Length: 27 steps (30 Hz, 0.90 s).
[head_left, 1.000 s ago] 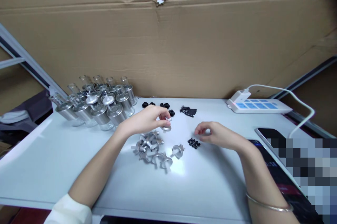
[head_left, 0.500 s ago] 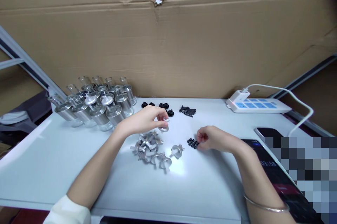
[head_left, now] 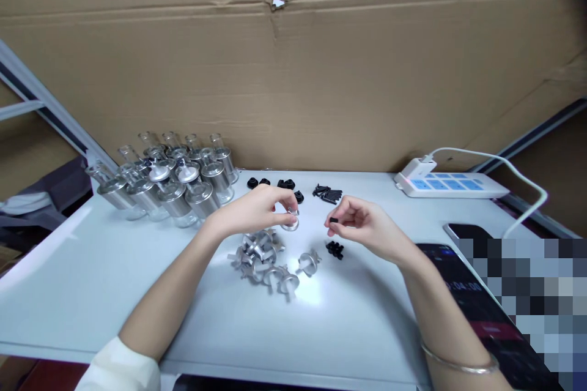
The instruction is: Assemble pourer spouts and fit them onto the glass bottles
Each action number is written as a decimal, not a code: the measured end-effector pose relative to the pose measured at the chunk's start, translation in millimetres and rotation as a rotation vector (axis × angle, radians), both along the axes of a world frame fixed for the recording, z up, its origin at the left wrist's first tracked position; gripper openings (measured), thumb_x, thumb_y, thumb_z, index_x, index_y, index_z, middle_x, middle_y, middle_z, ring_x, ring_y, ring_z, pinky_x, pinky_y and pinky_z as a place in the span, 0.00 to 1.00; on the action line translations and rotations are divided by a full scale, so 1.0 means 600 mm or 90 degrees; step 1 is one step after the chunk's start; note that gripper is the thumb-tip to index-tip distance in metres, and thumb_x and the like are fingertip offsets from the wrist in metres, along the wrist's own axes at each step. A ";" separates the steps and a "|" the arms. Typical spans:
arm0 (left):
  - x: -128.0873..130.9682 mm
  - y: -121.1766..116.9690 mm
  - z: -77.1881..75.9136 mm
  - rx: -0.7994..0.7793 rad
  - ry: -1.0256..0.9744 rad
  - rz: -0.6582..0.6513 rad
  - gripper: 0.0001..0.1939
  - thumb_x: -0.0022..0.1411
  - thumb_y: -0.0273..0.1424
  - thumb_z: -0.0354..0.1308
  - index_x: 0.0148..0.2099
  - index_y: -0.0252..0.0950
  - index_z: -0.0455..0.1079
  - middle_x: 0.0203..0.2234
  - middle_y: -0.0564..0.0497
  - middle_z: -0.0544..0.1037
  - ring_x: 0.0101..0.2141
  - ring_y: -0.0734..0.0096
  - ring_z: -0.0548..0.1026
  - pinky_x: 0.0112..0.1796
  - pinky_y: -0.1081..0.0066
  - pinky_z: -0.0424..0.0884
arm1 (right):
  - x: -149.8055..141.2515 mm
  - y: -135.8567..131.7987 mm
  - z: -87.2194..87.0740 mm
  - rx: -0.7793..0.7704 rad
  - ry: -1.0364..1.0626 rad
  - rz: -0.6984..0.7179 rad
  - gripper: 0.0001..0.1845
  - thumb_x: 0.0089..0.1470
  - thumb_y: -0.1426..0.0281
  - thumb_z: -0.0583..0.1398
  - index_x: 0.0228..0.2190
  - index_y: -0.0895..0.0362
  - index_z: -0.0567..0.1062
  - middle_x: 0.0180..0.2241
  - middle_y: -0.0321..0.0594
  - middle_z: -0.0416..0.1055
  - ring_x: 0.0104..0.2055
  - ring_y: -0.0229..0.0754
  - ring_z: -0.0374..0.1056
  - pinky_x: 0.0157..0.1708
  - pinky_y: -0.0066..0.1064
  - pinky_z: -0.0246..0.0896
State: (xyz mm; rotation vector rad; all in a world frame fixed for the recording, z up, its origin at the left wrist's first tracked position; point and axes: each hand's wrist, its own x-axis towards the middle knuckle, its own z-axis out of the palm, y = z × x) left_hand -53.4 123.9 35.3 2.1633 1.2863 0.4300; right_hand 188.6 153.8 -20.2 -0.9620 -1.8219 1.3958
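My left hand (head_left: 263, 210) pinches a silver metal pourer cap (head_left: 290, 226) above the table, its fingers covering the upper part. Between thumb and fingertips of my right hand (head_left: 360, 223) is a small black cap (head_left: 334, 220), held a short way to the right of the pourer cap and apart from it. Under that hand lies a little cluster of black caps (head_left: 335, 249). A pile of silver pourer caps (head_left: 259, 259) rests below my left hand, and a single silver pourer cap (head_left: 308, 263) lies to the right of it.
Several glass bottles with metal sleeves (head_left: 172, 195) stand at the left; two carry white-topped fittings. Black round parts (head_left: 286, 184) and black screws (head_left: 328, 193) lie at the back. On the right are a power strip (head_left: 452, 185), a white cable (head_left: 527, 180) and a phone (head_left: 486, 311).
My right hand has risen from the black caps and moved left with one in its fingertips. My left hand has shifted slightly right with the silver pourer cap.
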 end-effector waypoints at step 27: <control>0.012 -0.006 0.001 0.027 -0.048 -0.033 0.06 0.62 0.31 0.58 0.39 0.35 0.74 0.30 0.52 0.79 0.32 0.72 0.75 0.33 0.74 0.65 | -0.078 -0.041 -0.026 0.567 0.062 -0.178 0.11 0.55 0.78 0.60 0.37 0.52 0.78 0.32 0.39 0.77 0.33 0.40 0.73 0.32 0.32 0.71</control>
